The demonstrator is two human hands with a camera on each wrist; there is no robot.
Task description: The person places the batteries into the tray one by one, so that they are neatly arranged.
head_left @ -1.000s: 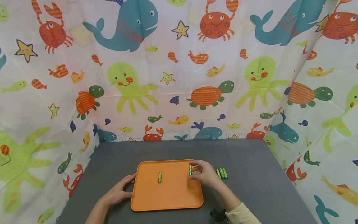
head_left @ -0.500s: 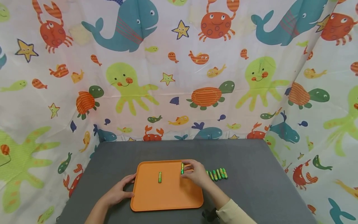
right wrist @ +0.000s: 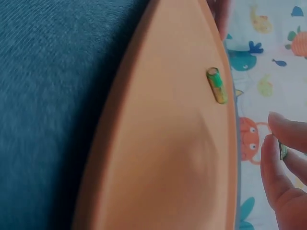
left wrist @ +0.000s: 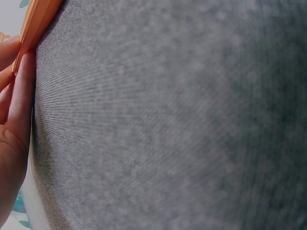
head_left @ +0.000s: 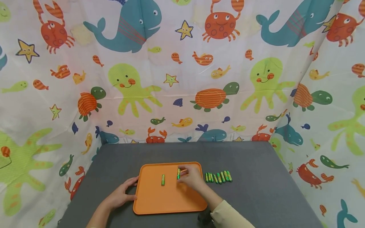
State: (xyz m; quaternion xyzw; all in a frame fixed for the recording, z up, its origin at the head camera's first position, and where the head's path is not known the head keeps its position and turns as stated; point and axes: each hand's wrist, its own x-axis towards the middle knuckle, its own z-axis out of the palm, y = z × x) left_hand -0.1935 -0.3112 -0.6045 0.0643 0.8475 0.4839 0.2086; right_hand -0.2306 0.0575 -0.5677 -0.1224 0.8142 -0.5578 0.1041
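Observation:
An orange tray lies on the grey table, and one green-and-yellow battery rests on it left of centre. Over the tray's right half, my right hand pinches another battery between thumb and fingertips, its long side upright in the head view. In the right wrist view only a sliver of that held battery shows between the fingers. My left hand lies against the tray's left rim, thumb and fingers spread along it. The left wrist view shows those fingers touching the tray's edge.
Right of the tray, several more batteries stand side by side in a row on the grey table. A white curtain printed with sea animals hangs behind the table and along both sides.
My right hand has moved left over the tray with the pinched battery, uncovering more of the row on the table. The left hand and the tray have stayed in place.

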